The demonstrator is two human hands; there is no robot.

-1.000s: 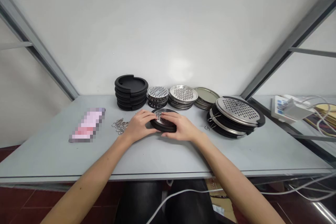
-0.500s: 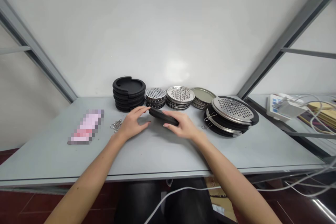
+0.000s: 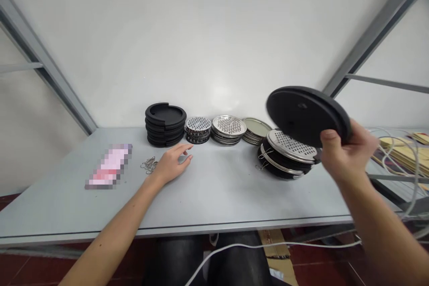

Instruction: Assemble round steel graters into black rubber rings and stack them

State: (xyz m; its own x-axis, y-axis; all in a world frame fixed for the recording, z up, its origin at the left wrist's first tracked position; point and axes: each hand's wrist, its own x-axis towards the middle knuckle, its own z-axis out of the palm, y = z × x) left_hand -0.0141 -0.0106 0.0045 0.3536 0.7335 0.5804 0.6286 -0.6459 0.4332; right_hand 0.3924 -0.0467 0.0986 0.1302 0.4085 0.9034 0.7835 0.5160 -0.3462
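Note:
My right hand (image 3: 348, 149) grips a round black plastic tray (image 3: 298, 111) by its edge, thumb on the dark flat side facing me. The tray is tilted up in the air and partly covers a stack of assembled black units topped by a metal grater plate (image 3: 291, 145), with wire clips (image 3: 264, 158) at its side. Fingers apart and empty, my left hand (image 3: 174, 163) rests on the table beside a small heap of wire clips (image 3: 149, 164). Behind it stands a stack of similar black trays (image 3: 166, 125) with notched rims.
Along the wall are a stack of small grater discs (image 3: 198, 129), wider grater plates (image 3: 229, 129) and plain metal discs (image 3: 256, 129). A pixelated phone-like object (image 3: 109, 165) lies left on the table (image 3: 214, 201). White cables (image 3: 415, 174) and yellowish items (image 3: 398, 156) are at the right.
My right hand has lifted the black tray from the table's middle up and right, over the assembled stack. My left hand has come off it and stays near the clips.

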